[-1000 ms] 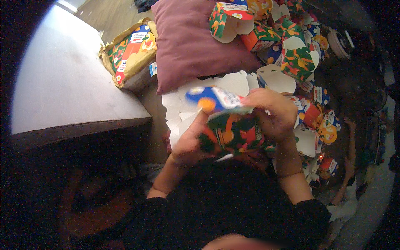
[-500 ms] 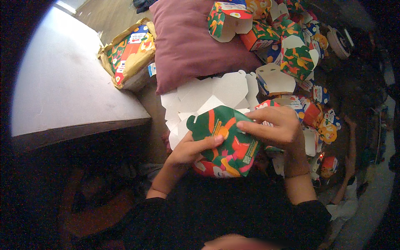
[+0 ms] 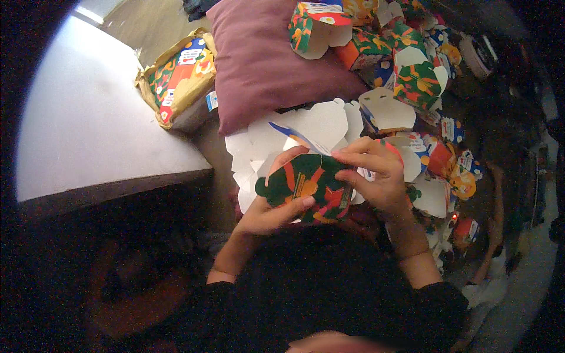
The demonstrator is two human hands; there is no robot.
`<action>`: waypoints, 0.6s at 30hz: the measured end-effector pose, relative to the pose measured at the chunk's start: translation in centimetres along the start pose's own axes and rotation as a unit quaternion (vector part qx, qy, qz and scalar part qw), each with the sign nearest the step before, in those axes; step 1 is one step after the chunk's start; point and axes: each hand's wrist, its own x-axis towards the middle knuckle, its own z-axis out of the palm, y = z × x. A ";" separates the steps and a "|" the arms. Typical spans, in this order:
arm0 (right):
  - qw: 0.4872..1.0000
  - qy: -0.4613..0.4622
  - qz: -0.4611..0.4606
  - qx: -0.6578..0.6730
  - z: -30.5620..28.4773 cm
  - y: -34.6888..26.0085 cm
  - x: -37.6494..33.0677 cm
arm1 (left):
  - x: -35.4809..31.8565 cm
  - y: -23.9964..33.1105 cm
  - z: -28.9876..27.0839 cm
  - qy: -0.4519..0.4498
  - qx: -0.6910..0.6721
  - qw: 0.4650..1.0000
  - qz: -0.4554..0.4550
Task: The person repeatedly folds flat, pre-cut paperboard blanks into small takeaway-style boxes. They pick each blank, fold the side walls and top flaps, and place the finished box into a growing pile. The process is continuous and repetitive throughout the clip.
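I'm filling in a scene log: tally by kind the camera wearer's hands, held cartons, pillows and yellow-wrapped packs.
Wearer's hands: 2, left hand and right hand
Held carton: 1
Mauve pillow: 1
Yellow-wrapped pack: 1
Total: 5

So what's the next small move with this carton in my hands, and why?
Perhaps press the raised blue flap inward with your right hand: its left end stands free above the green carton, your right hand touches its other end, and your left hand holds the carton.

Hands (image 3: 379,175) hold green patterned carton (image 3: 321,182); blue flap (image 3: 289,132) raised, apparently pinched at right; white cardboard (image 3: 321,122) beyond.
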 end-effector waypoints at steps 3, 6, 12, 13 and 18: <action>0.998 0.040 -0.027 0.046 0.7 -0.1 -0.2 | 1.0 -0.9 -0.2 -0.097 -0.138 0.985 0.042; 0.989 0.014 0.000 0.150 1.1 -0.8 -0.4 | 3.1 -2.6 -0.4 -0.204 -0.527 0.823 0.061; 0.968 0.007 0.189 0.167 1.3 -1.6 -1.1 | 2.3 -6.0 -3.0 0.018 -0.159 0.986 -0.038; 0.971 -0.013 0.175 0.163 1.2 -1.3 -1.1 | 2.3 -6.3 -3.9 -0.047 -0.169 0.984 0.009; 0.994 -0.084 0.059 0.029 0.9 -0.1 -1.1 | 1.9 -6.6 -3.7 -0.014 -0.289 0.957 0.016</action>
